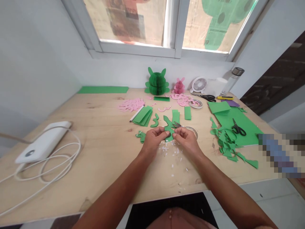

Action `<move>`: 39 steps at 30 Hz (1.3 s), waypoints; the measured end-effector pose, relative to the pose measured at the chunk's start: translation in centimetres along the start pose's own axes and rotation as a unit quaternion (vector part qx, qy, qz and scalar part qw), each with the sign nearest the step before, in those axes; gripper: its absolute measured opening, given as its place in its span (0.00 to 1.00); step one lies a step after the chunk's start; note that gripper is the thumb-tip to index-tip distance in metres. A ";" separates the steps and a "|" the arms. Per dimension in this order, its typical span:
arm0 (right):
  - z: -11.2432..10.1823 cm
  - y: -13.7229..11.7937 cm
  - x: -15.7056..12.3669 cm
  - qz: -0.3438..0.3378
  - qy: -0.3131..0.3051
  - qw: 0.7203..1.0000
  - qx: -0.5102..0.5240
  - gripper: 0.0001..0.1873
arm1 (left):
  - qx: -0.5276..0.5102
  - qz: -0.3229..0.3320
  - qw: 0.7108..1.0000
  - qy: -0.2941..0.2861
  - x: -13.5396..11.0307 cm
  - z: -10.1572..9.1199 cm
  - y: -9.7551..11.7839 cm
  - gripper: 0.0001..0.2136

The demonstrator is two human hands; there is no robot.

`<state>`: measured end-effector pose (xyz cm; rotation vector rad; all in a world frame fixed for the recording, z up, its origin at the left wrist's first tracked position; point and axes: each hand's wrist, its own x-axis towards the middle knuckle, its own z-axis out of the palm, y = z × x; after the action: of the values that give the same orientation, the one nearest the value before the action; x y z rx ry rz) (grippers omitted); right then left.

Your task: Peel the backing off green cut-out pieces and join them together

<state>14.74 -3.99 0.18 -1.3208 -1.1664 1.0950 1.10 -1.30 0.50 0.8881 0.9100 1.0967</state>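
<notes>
A curved green paper cutout [168, 121] is between my hands, above the table's middle. My left hand [154, 137] pinches its left edge between thumb and fingers. At its right edge, my right hand [187, 138] has thumb and fingertips closed on the paper. Dark pointed metal tips [176, 124] show just behind my right fingers; whether that hand touches them I cannot tell. Small white paper scraps [164, 148] lie scattered below. Beside my left hand is another green cutout [141, 136] with white strips on it. A tape roll [194, 131] is partly hidden behind my right hand.
Folded green papers [143, 115], a pen [137, 113] and pink cutouts [131, 105] lie beyond my hands. Green offcuts [226, 141] and black scissors [238, 128] are at right. Honeycomb paper figures [157, 84] and a small fan [199, 84] stand behind. A white power bank [43, 141] with cable sits left.
</notes>
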 end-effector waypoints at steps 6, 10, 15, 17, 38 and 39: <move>0.1 -0.2 0.0 -0.012 0.006 1.000 -0.016 0.09 | 0.022 0.012 0.999 -0.033 -0.3 0.2 0.1 0.11; 0.2 -0.4 -0.2 -0.021 -0.008 1.000 -0.016 0.08 | 0.002 0.012 0.999 -0.036 -0.3 0.2 -0.1 0.10; 0.2 -0.3 -0.2 -0.005 -0.026 1.000 0.005 0.10 | -0.035 -0.039 0.997 -0.054 -0.1 -0.3 -0.1 0.12; 0.2 -0.5 -0.2 0.005 -0.027 0.999 0.026 0.12 | -0.052 -0.070 0.994 -0.071 -0.1 -0.4 -0.1 0.13; -0.4 -1.1 -0.1 0.031 0.021 0.997 0.063 0.14 | 0.044 -0.062 0.992 -0.097 -0.1 -0.8 0.8 0.08; -0.4 -1.2 -0.1 0.027 0.016 0.998 0.063 0.13 | 0.043 -0.058 0.993 -0.092 -0.1 -0.8 0.8 0.08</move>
<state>15.01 -4.12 1.42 -1.2731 -1.0264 1.1625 0.10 -1.09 0.92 0.9783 0.8493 0.8650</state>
